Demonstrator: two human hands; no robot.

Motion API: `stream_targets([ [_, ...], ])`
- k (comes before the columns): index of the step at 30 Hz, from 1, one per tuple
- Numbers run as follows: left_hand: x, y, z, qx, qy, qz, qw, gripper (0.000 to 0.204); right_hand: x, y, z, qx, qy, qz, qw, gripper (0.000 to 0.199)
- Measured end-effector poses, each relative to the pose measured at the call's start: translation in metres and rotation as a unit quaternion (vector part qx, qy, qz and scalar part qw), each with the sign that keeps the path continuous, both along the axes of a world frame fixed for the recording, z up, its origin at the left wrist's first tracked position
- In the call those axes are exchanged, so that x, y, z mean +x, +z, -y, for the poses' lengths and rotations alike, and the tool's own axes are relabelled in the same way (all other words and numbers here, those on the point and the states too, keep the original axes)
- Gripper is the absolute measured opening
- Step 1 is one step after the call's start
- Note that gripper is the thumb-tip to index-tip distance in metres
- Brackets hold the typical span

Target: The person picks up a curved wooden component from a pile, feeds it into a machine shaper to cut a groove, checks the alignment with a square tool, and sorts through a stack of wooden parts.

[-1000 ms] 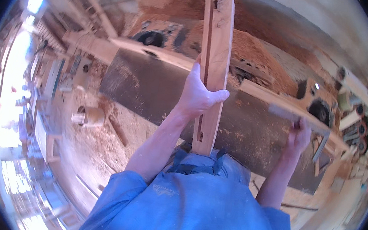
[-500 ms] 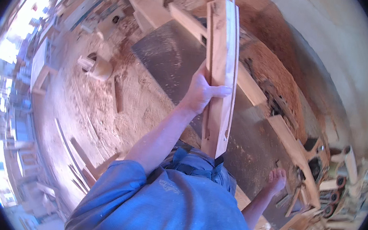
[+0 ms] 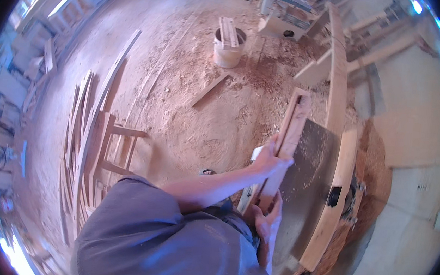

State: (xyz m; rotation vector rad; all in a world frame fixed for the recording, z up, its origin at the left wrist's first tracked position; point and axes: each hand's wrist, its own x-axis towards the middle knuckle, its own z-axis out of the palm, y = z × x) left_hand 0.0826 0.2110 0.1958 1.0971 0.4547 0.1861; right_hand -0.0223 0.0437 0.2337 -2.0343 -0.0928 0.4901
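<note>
Long pale-brown wooden plank (image 3: 289, 138), narrow, straight-edged, slot cut near far end, held lengthwise above dark grey metal bench (image 3: 308, 171) of woodworking machine. Left hand (image 3: 269, 160) wraps plank mid-length, grip closed on it. Right hand (image 3: 267, 223) clasps plank's near end, grip closed too. Pale wooden fence rail (image 3: 336, 200) runs along bench's right edge. Sawdust-covered floor (image 3: 200, 120) beyond; cream bucket (image 3: 228, 52) stands well apart.

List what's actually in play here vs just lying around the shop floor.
In play: wooden workpiece, gripped by left hand and right hand; grey machine table beside it.

Lying about: bucket with wood scraps, loose board on the sawdust, stack of curved slats.
</note>
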Motion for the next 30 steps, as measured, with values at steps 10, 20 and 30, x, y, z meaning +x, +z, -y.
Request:
stream_targets([
  [10,-0.003,-0.025,-0.193,-0.141,0.103,-0.03,0.984,0.08,0.108,-0.056,-0.171,0.26,0.075,-0.262,0.927,0.06],
  [20,0.042,-0.133,-0.303,-0.132,0.032,-0.133,0.982,0.081,0.321,-0.158,-0.32,0.152,0.032,-0.21,0.965,0.053],
  [30,0.099,-0.215,-0.455,-0.014,0.238,-0.437,0.867,0.07,0.685,-0.331,-0.589,-0.08,0.074,-0.023,0.994,0.069],
])
